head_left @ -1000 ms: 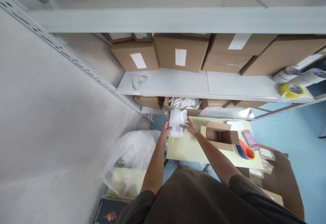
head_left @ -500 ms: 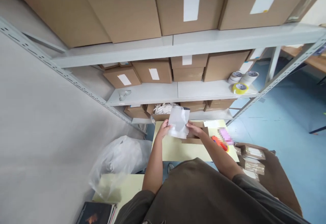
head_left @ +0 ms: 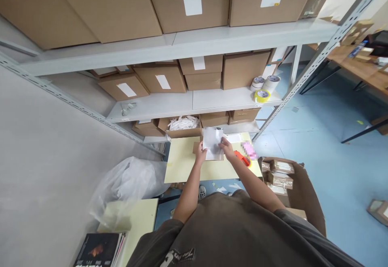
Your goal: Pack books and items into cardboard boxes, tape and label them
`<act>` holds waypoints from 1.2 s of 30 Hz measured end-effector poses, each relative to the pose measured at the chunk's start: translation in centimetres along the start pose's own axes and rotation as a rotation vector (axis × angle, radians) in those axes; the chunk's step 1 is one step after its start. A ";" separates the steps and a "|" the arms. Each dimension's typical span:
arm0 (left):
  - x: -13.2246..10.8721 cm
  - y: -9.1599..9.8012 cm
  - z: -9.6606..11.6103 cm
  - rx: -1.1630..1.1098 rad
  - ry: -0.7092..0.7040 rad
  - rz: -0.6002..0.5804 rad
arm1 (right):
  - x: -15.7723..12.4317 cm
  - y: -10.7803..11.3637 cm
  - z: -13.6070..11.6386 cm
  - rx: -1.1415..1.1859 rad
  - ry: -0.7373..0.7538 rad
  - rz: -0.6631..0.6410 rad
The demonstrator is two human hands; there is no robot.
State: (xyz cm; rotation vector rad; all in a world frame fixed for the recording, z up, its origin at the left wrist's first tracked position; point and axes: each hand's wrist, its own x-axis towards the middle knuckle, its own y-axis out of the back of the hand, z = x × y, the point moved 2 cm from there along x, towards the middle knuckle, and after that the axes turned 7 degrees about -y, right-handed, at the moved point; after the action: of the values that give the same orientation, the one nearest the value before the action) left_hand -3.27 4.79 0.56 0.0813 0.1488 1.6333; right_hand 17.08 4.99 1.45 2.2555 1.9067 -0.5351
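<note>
Between my two hands is a white, translucent flat bag (head_left: 212, 141), held up above the pale yellow table (head_left: 181, 155). My left hand (head_left: 200, 154) pinches its lower left edge. At its right edge, the fingers of my right hand (head_left: 226, 147) are closed on it. Something small and dark shows at the bag's top right corner; I cannot make out what it is. Behind the bag sits a cardboard box (head_left: 196, 147), mostly hidden. An orange tape dispenser (head_left: 241, 158) lies on the table to the right of my right hand, beside a blurred pink item (head_left: 249, 150).
A metal shelf (head_left: 151, 107) with cardboard boxes stands ahead. One open box holds white sticks (head_left: 183, 123). Tape rolls (head_left: 262, 95) sit at the shelf's right end. A large plastic bag (head_left: 130, 182) lies at left; a big carton (head_left: 306, 190) with small parcels stands at right.
My view has swung to the right, so the shelf appears further left. My right hand sits higher on the bag's right edge, and the bag now covers most of the box behind it.
</note>
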 end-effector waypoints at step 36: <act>-0.8 0.3 -1.9 0.270 -0.212 -0.425 | 2.9 -6.1 0.1 -0.846 -0.027 0.263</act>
State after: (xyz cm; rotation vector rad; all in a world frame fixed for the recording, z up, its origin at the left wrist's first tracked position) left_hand -3.76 3.86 -1.23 0.4018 0.2076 1.1645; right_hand 11.52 8.78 1.06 1.8377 1.3878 0.2473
